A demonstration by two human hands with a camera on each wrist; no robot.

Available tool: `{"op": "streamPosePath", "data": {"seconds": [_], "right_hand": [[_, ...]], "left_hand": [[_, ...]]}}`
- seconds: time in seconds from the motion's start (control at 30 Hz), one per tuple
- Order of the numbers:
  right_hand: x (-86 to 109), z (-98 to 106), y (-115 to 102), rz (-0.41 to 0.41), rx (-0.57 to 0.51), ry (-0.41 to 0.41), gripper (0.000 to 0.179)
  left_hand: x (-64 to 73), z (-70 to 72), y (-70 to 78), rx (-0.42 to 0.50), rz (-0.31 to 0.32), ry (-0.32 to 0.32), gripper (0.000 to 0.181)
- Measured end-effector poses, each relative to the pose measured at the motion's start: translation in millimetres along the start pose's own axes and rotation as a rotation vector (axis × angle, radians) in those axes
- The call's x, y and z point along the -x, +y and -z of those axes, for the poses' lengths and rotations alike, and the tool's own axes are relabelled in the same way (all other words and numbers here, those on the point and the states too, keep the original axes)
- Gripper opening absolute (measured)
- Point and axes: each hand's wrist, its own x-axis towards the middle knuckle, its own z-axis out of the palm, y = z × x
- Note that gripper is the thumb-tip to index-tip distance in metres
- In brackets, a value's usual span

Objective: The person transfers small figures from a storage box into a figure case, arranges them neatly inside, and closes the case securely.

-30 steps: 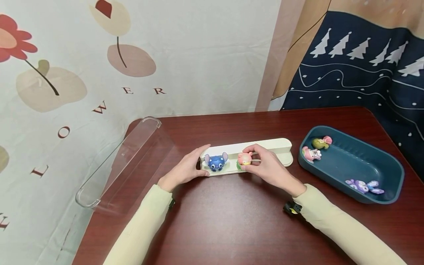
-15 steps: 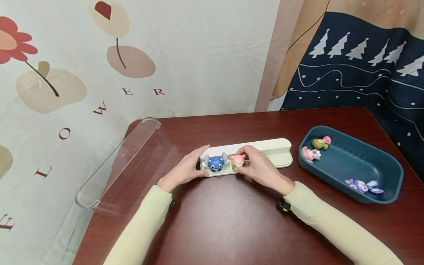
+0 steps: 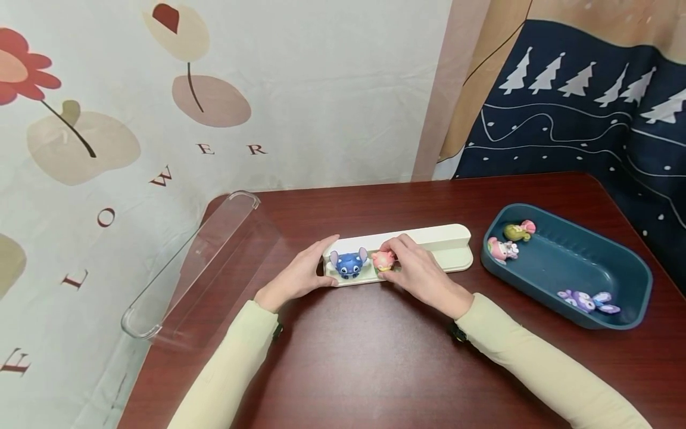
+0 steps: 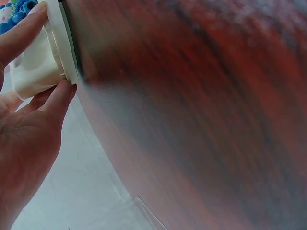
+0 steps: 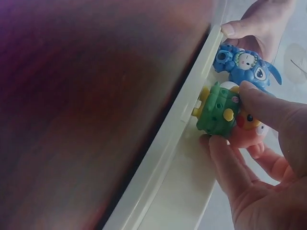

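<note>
My left hand [image 3: 298,273] grips the left end of a long cream display base [image 3: 454,257], thumb at the front edge and fingers behind. Beside it on the base stands a blue big-eared figurine [image 3: 349,264]. Just right of that, my right hand [image 3: 423,275] pinches a pink-headed figurine [image 3: 383,261] between thumb and fingers. In the right wrist view its green body [image 5: 218,111] and yellow feet show, low over the base and close to the blue figurine [image 5: 247,69]. Whether its feet touch the base I cannot tell.
A clear plastic cover [image 3: 195,262] lies at an angle on the table's left. To the right, a dark teal tray [image 3: 579,268] holds a green-and-pink figurine [image 3: 520,230], a pink-and-white one [image 3: 502,249] and a purple long-eared one [image 3: 588,301]. A patterned curtain stands behind.
My right hand has moved left along the base with the pink-headed figurine, bringing it nearer to the blue one. The left hand has kept its place at the base's end.
</note>
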Motion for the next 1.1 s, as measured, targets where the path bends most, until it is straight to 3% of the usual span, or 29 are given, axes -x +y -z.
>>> {"op": "streamPosePath", "data": {"seconds": [0.27, 0.5, 1.1], "right_hand": [[3.2, 0.8, 0.7, -0.002, 0.012, 0.003, 0.050], [5.3, -0.3, 5.2, 0.042, -0.021, 0.016, 0.047], [1.7, -3.4, 1.2, 0.044, -0.003, 0.021, 0.050]], "left_hand": [[-0.5, -0.7, 0.1, -0.003, 0.000, -0.001, 0.099], [-0.7, -0.7, -1.7, -0.005, -0.001, 0.001, 0.098], [-0.6, -0.3, -0.8, -0.004, -0.005, 0.000, 0.099]]}}
